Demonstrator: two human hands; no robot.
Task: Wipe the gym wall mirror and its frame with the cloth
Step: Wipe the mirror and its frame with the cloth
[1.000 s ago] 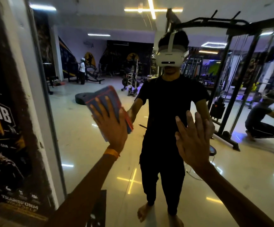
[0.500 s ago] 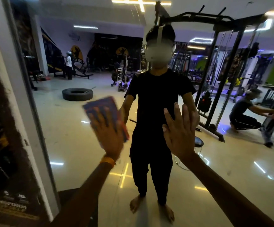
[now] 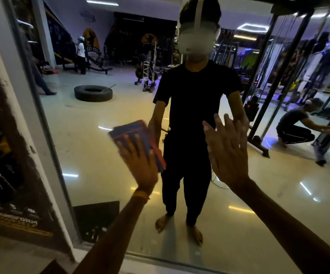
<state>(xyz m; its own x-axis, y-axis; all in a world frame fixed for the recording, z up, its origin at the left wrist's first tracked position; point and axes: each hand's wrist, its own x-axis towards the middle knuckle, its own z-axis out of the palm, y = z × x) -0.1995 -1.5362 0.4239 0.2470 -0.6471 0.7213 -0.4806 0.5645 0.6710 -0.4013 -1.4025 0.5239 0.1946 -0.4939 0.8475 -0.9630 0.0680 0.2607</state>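
Near foreground: two bare forearms reach from the bottom edge toward the glass. The left hand [image 3: 140, 163], with an orange wristband [image 3: 140, 194] at the wrist, lies flat with straight, spread fingers and presses a folded blue and red cloth [image 3: 131, 130] against the mirror [image 3: 101, 165], left of centre and about mid-height. The cloth is slightly blurred. The right hand [image 3: 226, 153] holds nothing; its fingers are straight and together, palm toward the glass, fingertips meeting their own reflection. At the left, the dark metal frame [image 3: 47, 135] runs up the mirror's edge, and beside it on the wall hangs a worn poster [image 3: 6, 155]. Farther, in the reflection: the barefoot person in black clothes, a tyre [image 3: 93, 93] on the floor at the left, a cable machine [image 3: 268, 91] at the right, and a crouching person [image 3: 296, 125] beyond it.
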